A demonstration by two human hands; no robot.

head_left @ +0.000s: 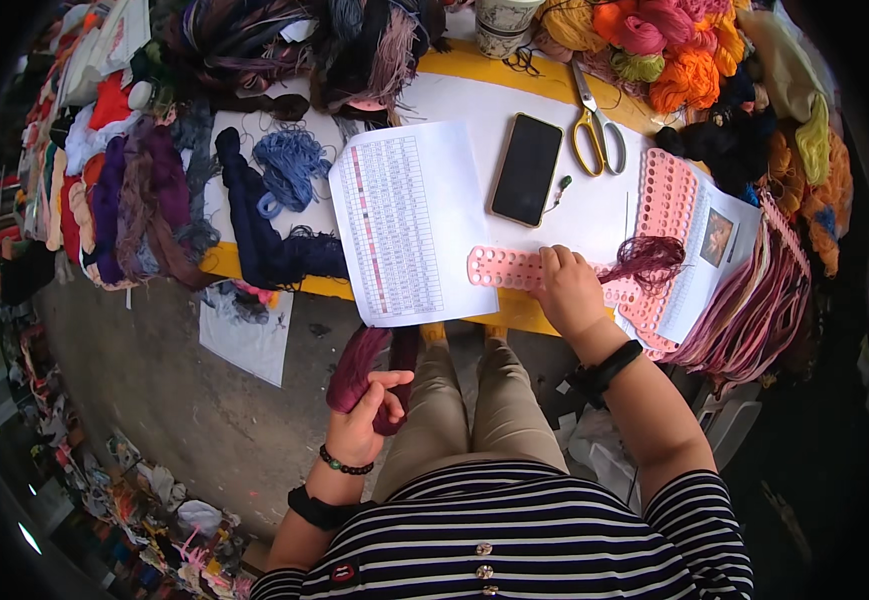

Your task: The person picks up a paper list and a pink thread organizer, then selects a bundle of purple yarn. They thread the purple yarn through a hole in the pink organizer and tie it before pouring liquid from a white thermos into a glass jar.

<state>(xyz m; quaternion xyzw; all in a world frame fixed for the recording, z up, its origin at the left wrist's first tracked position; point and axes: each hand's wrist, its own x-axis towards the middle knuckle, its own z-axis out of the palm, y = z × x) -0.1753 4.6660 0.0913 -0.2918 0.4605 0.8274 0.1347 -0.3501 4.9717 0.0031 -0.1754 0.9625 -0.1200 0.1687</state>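
In front of the bench (434, 62), the left hand (356, 428) holds a burgundy thread skein (354, 370) in curled fingers. The right hand's (569, 292) fingers bend over a pink perforated thread card (500, 268) on the bench; whether they grip it, I cannot tell. Burgundy strands (649, 260) lie just right.

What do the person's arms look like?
Striped black and white sleeves end near the elbows. The left arm has a dark beaded bracelet and a black band; the right arm has a black wristband. Left grip and right grip are gloveless.
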